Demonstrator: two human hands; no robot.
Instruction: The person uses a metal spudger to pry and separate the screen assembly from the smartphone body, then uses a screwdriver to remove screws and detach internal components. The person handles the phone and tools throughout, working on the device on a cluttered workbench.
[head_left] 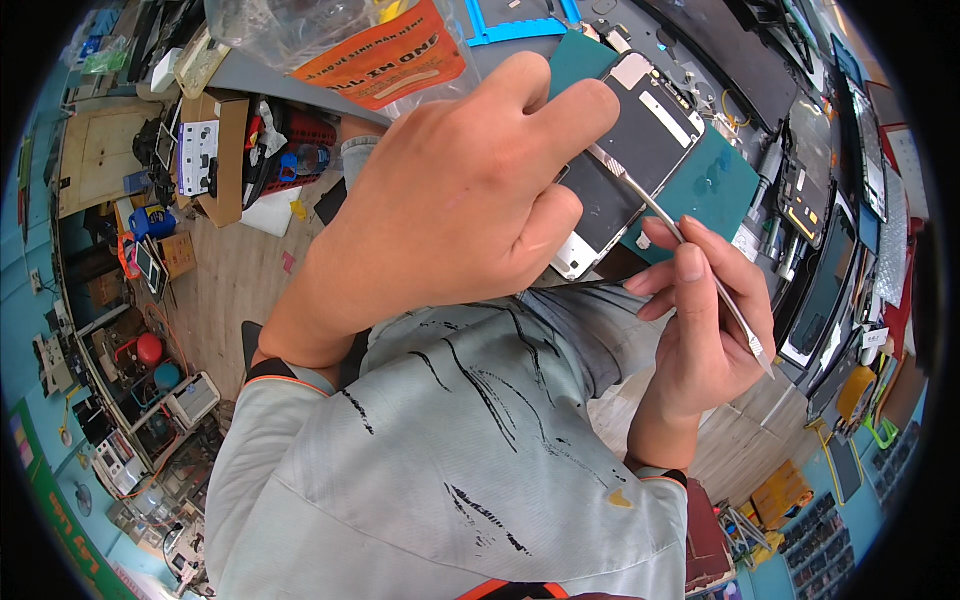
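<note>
A slim double-ended metal pry tool (657, 208) slants between my hands, its knurled sections near both tips. My right hand (712, 310) pinches it at the lower right. Large in the middle, my left hand (460, 185) is curled, its back toward me, near the tool's upper end. Whatever its fingers hold is hidden. Beneath the hands lies a phone screen assembly (643, 140), dark-backed with a white strip and a pale lower end; my left hand covers part of it. A teal mat (712, 175) sits under the phone part.
A clear plastic bag (270, 30) with an orange label (385, 60) lies beyond my left hand. A blue frame (515, 32) is at the bench's far side. Phone panels (805, 185) crowd the right. On the left, an open cardboard box (228, 160) stands near a red basket (308, 130).
</note>
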